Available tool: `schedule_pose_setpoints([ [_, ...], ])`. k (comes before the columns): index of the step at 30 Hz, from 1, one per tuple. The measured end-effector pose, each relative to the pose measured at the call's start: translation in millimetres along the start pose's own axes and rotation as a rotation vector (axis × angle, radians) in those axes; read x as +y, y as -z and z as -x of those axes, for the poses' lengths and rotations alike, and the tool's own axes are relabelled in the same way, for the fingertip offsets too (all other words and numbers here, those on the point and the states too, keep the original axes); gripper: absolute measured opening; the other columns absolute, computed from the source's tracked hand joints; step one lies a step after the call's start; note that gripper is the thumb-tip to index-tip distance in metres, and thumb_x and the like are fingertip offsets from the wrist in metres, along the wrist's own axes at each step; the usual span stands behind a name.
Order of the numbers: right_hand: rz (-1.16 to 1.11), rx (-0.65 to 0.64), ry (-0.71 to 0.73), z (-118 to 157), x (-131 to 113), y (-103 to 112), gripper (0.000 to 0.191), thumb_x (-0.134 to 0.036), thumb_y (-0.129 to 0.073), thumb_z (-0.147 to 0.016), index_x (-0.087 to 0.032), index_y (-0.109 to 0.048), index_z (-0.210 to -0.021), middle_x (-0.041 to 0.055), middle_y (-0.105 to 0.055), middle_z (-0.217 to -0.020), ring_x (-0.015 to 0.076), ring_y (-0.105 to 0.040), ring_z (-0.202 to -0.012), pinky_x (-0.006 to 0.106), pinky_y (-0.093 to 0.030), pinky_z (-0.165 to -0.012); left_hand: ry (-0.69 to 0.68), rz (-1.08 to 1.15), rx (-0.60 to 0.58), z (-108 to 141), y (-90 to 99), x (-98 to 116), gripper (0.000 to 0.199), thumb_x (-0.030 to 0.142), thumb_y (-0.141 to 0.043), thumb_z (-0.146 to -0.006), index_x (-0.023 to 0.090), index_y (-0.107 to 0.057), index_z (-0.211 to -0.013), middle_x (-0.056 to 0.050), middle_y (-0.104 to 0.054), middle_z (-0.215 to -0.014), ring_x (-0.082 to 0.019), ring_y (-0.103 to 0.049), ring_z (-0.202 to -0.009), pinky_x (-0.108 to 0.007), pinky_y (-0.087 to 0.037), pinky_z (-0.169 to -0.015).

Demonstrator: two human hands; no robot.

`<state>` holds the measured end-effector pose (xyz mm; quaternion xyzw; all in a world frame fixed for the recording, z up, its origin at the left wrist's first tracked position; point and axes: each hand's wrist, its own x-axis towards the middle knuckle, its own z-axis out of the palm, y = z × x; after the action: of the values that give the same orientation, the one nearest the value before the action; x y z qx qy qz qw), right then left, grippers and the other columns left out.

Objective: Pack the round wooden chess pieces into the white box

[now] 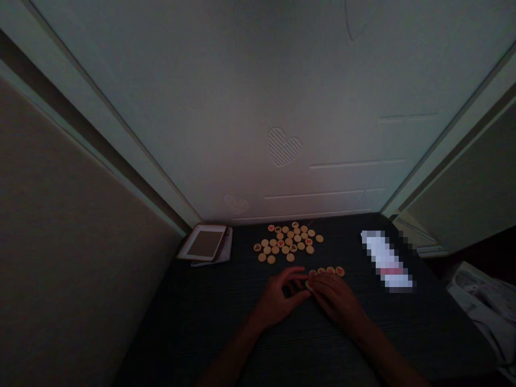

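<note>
Two bare hands meet over the dark table, beside a short row of round wooden Chinese chess pieces point(330, 271) with red characters. My right hand point(336, 295) has its fingers pressed together and bent down over one pale Chinese chess piece point(308, 285), of which only the left edge shows. It also covers part of the row. Close on the left, my left hand point(280, 295) is curved, with a gap between thumb and fingers. Its thumb tip lies by that same piece; whether it touches is hard to see.
Farther back lies a loose cluster of Chinese chess pieces point(285, 250), most blank side up, several showing red or black characters. A white-framed tablet point(205, 243) lies on a flat item at the left. A blurred-out bright object point(385, 260) is on the right. A white panel point(242, 107) stands behind.
</note>
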<state>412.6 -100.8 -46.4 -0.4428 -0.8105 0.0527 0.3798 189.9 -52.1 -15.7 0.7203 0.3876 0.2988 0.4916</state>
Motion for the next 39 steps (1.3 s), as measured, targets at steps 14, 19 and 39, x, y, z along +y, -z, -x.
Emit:
schedule_pose_setpoints([
  [14, -0.217, 0.275, -0.652, 0, 13, 16, 0.032, -0.05, -0.06, -0.095, -0.026, -0.074, -0.112, 0.0062, -0.078, -0.112, 0.0259, -0.074, -0.102, 0.041, -0.06, -0.091, -0.295, -0.616, 0.259, -17, 14.7, -33, 0.034, 0.018, -0.056, -0.099, 0.026, -0.062, -0.132, -0.006, -0.066, -0.135, -0.025, -0.062, -0.122, -0.052, -0.045, -0.111],
  [19, -0.232, 0.306, -0.765, 0, 15, 34, 0.039, -0.054, -0.06, -0.094, -0.024, -0.071, -0.116, 0.0085, -0.077, -0.113, 0.0266, -0.073, -0.103, 0.042, -0.059, -0.093, -0.306, -0.638, 0.253, -17, 13.4, -28, 0.03, 0.017, -0.057, -0.098, 0.024, -0.064, -0.127, -0.007, -0.069, -0.125, -0.025, -0.062, -0.116, -0.049, -0.049, -0.105],
  [39, 0.079, 0.148, -0.58, 37, 29, 40, 0.033, -0.054, -0.061, -0.095, -0.026, -0.076, -0.102, 0.007, -0.077, -0.097, 0.0265, -0.071, -0.088, 0.043, -0.06, -0.078, -0.221, -0.372, 0.339, -12, 15.3, -20, 0.02, 0.031, -0.064, -0.097, 0.028, -0.072, -0.114, -0.005, -0.072, -0.114, -0.025, -0.066, -0.108, -0.044, -0.051, -0.1],
])
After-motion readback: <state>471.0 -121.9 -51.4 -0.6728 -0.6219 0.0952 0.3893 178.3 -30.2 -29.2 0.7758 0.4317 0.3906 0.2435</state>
